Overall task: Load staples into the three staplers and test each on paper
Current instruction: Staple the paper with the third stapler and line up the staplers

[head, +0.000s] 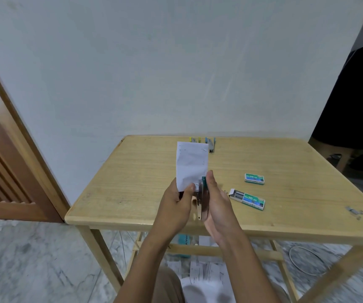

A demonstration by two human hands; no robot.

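While the left hand [177,201] pinches the lower edge of a white paper slip [191,164] between thumb and fingers, the right hand [216,204] is wrapped around a teal stapler [202,193], its fingers curled tight on the body, with the stapler's mouth at the paper's bottom corner. Both are held above the front of the wooden table [132,176]. At the far edge lie a yellow stapler [194,139] and a blue stapler [210,144], close together. To the right sit a closed staple box [254,179] and, nearer, an open staple box [248,199]. Loose papers [202,270] lie on the floor under the table.
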